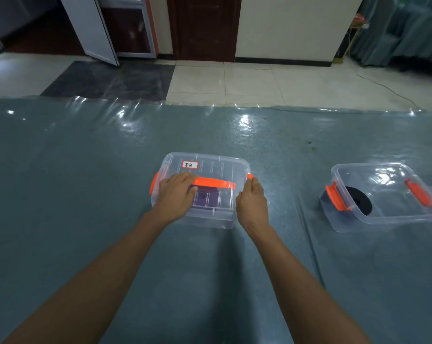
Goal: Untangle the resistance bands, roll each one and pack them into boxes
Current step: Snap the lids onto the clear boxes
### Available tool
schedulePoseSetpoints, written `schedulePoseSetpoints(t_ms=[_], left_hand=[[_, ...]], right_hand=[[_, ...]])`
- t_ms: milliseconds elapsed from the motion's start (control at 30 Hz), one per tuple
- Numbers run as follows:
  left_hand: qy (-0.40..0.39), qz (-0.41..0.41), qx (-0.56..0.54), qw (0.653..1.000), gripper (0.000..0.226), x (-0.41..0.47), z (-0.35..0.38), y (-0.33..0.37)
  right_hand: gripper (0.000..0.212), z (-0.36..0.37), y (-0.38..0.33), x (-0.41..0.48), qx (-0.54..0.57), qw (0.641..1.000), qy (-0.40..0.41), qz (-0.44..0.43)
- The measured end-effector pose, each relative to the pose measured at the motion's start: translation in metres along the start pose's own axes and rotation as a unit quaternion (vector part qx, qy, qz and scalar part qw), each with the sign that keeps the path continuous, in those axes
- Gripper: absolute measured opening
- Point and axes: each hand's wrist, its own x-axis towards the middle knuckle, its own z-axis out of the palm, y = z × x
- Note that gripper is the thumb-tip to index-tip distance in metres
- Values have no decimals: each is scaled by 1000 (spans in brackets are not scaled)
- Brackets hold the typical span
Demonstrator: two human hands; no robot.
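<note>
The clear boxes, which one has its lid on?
The labelled middle box under the left hand; its lid with the orange handle is on. The right box is open, a black roll inside.

Bare left forearm (pixel 105 276), bare right forearm (pixel 302 276), bare left hand (pixel 175 192), bare right hand (pixel 252 202), nails seemingly trimmed short

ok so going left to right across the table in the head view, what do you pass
left hand → orange handle on the lidded box → right hand → orange latch of the open box → rolled black band inside it → other orange latch
</note>
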Motion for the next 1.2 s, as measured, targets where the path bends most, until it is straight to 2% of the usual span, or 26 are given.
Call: schedulePoseSetpoints(t_ms=[67,133,200,267,300,333,400,533,833,1000,1200], left_hand=[[60,-61,-26,996,50,-2,-5,-23],[63,-154,-51,985,59,-4,-11,-46],[32,-244,-134,960,72,-5,-12,-61],[-26,-313,-284,906,88,-7,-16,-64],[-37,-327,-355,875,86,-8,-17,-65],[-35,-329,-405,853,73,-9,-15,-66],[7,-312,-446,839,50,-11,-9,-66],[97,-248,-411,872,56,-13,-6,-59],[77,-190,-289,935,64,-11,-7,-64],[65,-171,-223,958,66,-8,-6,-67],[85,-151,-228,958,64,-10,-7,-68]], right_hand=[[61,-6,-9,7,-35,999,-22,-19],[60,-7,-23,11,-59,997,-35,-45],[60,-1,-34,12,-83,994,-40,-66],[59,9,-36,8,-118,990,-41,-72],[60,12,-35,7,-130,988,-37,-72],[61,13,-33,6,-137,988,-31,-72],[63,12,-32,6,-139,988,-16,-70],[62,15,-35,6,-139,988,5,-69],[56,14,-36,6,-135,989,12,-59],[56,9,-39,4,-143,988,3,-56],[69,8,-45,5,-152,987,-27,-33]])
